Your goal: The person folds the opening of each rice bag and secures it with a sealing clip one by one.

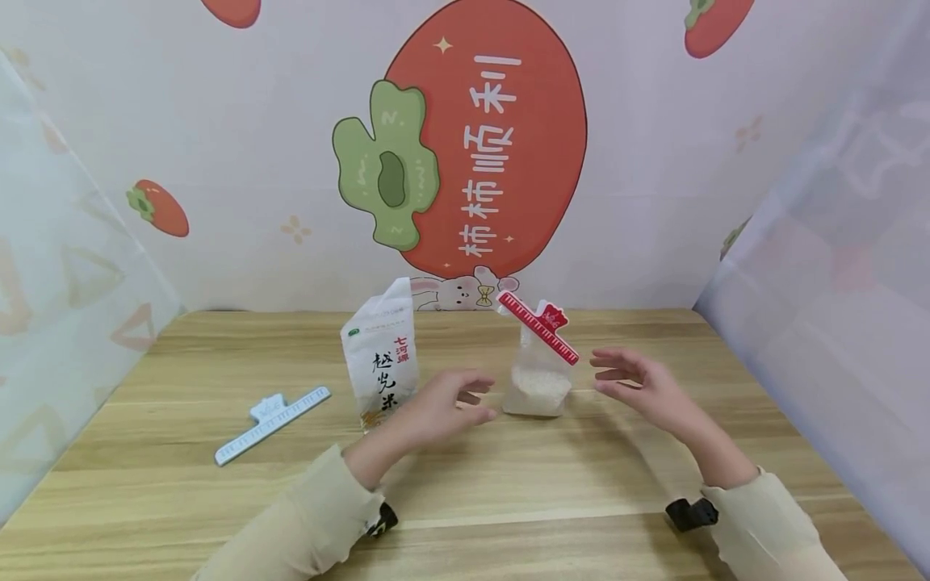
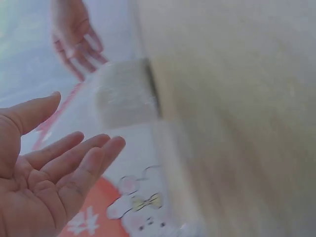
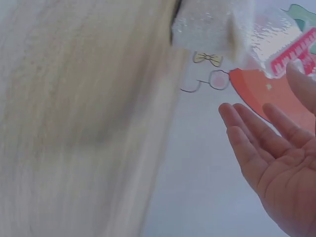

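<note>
A clear bag of rice (image 1: 539, 391) stands on the table, its top pinched by a red bag clip (image 1: 539, 327) that slants down to the right. My left hand (image 1: 445, 407) is left of the bag, apart from it, with fingers loosely bent and nothing in them. On the other side my right hand (image 1: 643, 387) hovers near the clip's lower end, also holding nothing. In the left wrist view the left palm (image 2: 49, 182) faces up beside the blurred bag (image 2: 126, 94). The right wrist view has the right hand's fingers (image 3: 261, 138) spread below the red clip (image 3: 294, 54).
Behind my left forearm stands a white printed rice packet (image 1: 381, 351), partly covered by it. A light blue bag clip (image 1: 272, 424) lies on the wooden table (image 1: 508, 492) at the left. Printed cloth walls (image 1: 639, 202) enclose the back and both sides.
</note>
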Demonstrator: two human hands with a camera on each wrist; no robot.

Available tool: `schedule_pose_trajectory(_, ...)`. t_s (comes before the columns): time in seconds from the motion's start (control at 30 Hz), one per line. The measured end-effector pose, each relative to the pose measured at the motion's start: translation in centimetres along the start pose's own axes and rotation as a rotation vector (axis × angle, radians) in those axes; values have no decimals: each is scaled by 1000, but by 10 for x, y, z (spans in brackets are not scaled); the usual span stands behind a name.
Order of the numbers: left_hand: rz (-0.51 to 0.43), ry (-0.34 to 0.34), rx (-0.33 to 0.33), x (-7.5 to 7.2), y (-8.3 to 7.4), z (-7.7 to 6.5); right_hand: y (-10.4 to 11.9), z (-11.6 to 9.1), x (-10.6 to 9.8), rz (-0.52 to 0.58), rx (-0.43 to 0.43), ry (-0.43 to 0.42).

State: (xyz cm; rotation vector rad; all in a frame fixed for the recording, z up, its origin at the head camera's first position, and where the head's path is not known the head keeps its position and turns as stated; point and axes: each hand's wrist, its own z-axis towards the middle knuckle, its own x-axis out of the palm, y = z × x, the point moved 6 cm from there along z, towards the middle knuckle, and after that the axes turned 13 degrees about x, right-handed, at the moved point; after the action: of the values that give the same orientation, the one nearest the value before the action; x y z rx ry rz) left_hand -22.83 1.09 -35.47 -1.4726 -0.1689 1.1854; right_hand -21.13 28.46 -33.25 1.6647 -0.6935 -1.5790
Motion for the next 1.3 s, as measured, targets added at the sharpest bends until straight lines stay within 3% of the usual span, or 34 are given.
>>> schedule_pose_trajectory(0.13,72,-84,-8,-21,-14,-25,7,-9,-7,-36,-26,-73)
schedule_pose_trajectory(0.27,116,-205,30,-45,-28,-48,17,-16,-9,-58,-43,-125)
schedule_pose_trajectory(0.37,126,-295,66,-64,-36,-66,27,-19,-5,-41,-58,-109)
schedule_pose_trajectory(0.5,215,-403,92,-89,-47,-89,40,-18,7,8,-82,-53)
schedule_pose_trajectory(0.67,325,-502,81,-120,-55,-110,52,-11,23,66,-90,20)
schedule_pose_trajectory(0.83,375,-576,76,-141,-55,-120,63,-1,42,59,-68,89)
schedule_pose_trajectory(1.03,430,-611,64,-153,-48,-124,81,9,65,72,-72,153)
schedule_pose_trajectory(1.17,431,-604,30,-157,-38,-123,92,14,80,71,-76,190)
schedule_pose_trajectory(1.3,400,-550,-23,-158,-24,-120,101,19,94,47,-92,210)
